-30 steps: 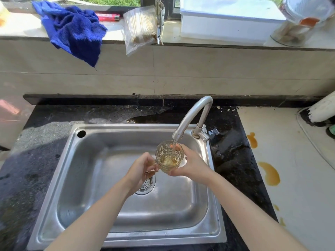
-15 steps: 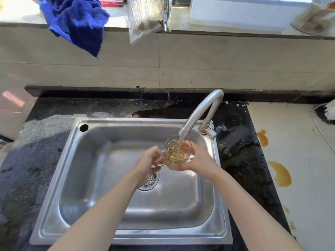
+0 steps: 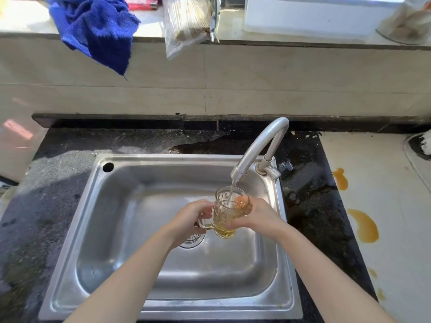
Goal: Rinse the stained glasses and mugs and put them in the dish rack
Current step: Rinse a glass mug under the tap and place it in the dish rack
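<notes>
Rinsing a stained glass mug (image 3: pixel 227 213) under the faucet (image 3: pixel 258 148) over the sink (image 3: pixel 163 308), the left hand (image 3: pixel 191 220) grips its handle, the right hand (image 3: pixel 258 216) its body; wet glass may slip and crack.

I hold the glass mug (image 3: pixel 224 214) nearly upright over the sink (image 3: pixel 126 220), toward its 3 o'clock side. It is clear and bumpy, with yellow water inside. Its handle points to 9 o'clock.

Blue towel (image 3: pixel 93 31), plastic bag (image 3: pixel 184 22), orange spill (image 3: pixel 363 226)
</notes>
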Available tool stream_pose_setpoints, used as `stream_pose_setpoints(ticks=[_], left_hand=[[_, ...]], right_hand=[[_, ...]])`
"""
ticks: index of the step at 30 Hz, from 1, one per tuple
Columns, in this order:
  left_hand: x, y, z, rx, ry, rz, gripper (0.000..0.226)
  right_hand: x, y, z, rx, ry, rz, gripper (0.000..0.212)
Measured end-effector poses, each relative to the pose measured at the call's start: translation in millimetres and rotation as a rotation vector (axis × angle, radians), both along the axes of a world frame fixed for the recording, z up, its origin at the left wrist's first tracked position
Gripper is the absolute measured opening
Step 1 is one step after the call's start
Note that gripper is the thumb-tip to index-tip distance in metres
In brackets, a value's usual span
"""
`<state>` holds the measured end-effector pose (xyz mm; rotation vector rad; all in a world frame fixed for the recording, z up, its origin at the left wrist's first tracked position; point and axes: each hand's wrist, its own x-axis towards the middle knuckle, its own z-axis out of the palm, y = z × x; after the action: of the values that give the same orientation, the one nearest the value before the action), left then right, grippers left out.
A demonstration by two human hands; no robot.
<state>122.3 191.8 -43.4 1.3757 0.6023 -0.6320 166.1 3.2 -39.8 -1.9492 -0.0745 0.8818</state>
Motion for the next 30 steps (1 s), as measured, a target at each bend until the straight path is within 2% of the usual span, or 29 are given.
stream_pose_setpoints(ticks=[4,7,9,14,18,26,29,30], left_hand=[[2,2,2,0.080,-0.056,-0.075,0.017],[-4,-1,5,0.144,-0.073,-0.181,0.026],[-7,3,5,0.145,-0.061,-0.180,0.029],[1,1,12,0.130,-0.094,-0.150,0.029],[-1,4,12,0.136,-0.016,-0.188,0.030],[8,4,14,0.130,0.014,-0.005,0.034],[10,4,15,0.136,0.076,0.118,0.037],[11,3,15,0.120,0.092,0.151,0.040]], right_hand=[[7,0,4,0.001,-0.019,-0.036,0.047],[2,-5,4,-0.035,-0.021,-0.021,0.051],[-4,1,4,-0.047,-0.012,0.006,0.051],[4,4,8,-0.041,0.013,-0.039,0.044],[-3,4,12,-0.056,0.077,0.015,0.033],[4,9,11,0.001,0.136,-0.054,0.038],[3,19,10,-0.017,0.097,-0.116,0.061],[4,24,11,-0.025,0.078,-0.152,0.060]])
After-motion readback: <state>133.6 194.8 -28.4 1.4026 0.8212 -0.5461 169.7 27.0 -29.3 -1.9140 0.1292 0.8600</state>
